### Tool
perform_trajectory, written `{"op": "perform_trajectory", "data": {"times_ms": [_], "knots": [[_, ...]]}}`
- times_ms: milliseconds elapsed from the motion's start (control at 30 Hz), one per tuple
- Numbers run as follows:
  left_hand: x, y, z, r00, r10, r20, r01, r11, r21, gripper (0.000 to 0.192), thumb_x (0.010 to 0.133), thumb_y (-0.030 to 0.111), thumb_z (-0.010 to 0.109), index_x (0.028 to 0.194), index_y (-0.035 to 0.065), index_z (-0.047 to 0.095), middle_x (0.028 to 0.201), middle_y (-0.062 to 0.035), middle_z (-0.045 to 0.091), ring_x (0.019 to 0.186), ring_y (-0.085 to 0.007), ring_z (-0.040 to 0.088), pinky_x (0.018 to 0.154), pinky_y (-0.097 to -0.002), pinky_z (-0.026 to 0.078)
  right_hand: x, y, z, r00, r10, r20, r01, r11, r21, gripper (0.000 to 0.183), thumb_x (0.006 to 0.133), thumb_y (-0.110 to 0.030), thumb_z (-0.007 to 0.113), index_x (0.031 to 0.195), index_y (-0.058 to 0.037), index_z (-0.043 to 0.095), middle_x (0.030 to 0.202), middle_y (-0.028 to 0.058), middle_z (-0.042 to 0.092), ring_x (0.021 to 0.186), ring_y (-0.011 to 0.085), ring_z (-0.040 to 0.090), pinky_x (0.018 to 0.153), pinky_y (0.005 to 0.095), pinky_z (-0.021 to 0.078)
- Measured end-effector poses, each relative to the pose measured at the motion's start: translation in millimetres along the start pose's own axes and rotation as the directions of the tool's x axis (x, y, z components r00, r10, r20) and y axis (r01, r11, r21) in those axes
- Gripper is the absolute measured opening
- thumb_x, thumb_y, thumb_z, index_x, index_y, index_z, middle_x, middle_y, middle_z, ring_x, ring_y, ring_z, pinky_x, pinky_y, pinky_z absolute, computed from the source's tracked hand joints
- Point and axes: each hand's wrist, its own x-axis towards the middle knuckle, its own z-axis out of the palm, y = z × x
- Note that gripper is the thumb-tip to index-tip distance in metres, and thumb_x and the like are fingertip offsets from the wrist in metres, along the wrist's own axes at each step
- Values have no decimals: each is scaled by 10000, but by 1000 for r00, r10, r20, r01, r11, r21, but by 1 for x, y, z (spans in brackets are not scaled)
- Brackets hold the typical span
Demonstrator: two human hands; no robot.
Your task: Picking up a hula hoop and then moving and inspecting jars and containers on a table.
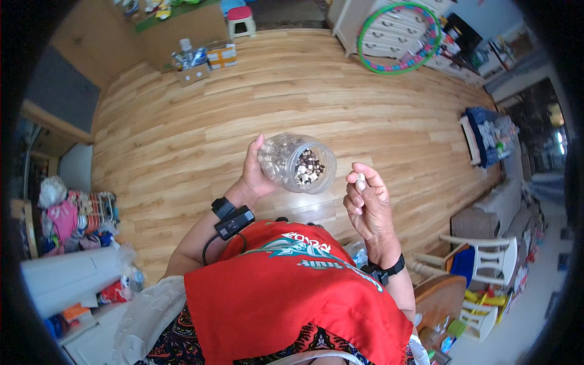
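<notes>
A clear plastic jar (278, 159) lies tilted in my left hand (253, 169), its open mouth facing right and up towards me. Inside it are many small dark and pale pieces (310, 169), whose exact kind is too small to tell. Just right of the jar's mouth, my right hand (370, 200) pinches a small pale piece (360, 177) between thumb and finger. That hand is apart from the jar. Both wrists carry black straps with small devices. A red apron (292, 292) covers my front below the hands.
Wood flooring (219, 118) spreads beneath the hands. A wooden table (438, 296) and white chair (488, 260) stand close on my right. Bags and clothes (64, 219) are piled left. Farther off are cardboard boxes (194, 75), a stool (241, 20), and a hula hoop (360, 45) against drawers.
</notes>
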Motion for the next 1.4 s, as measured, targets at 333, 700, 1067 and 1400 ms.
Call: {"op": "perform_trajectory", "data": {"times_ms": [333,700,1067,1400], "knots": [[-12,65,-28,970,194,-149,-207,975,-79,740,868,633,475,1323,49,499,1306,-159,560,1203,-318,535,1052,-501,393,108,26,14,965,233,123,-250,957,147,283,976,-209,502,1179,-22,563,966,72,618,652,101,493,532,226,410],[87,147,-69,948,297,-114,-311,942,-130,654,938,551,398,1316,28,507,1304,-141,571,1224,-297,523,1079,-474,356,311,23,9,954,289,80,-296,859,418,228,953,-231,509,1055,-44,591,1001,98,605,834,185,546,706,305,439],[152,226,-74,843,353,-405,-451,875,-175,631,947,548,352,1302,54,519,1256,-122,604,1157,-285,578,1024,-458,421,454,61,107,851,34,525,189,912,-364,359,996,-327,438,973,-1,587,1135,155,572,1201,271,470,1063,413,300],[102,354,-113,769,461,-443,-561,819,-122,679,905,637,361,1315,116,513,1269,-102,581,1161,-278,557,988,-462,445,523,149,201,660,180,730,424,712,-559,464,954,-432,453,1129,-31,609,1315,175,494,1257,291,437,1070,414,310]]}}
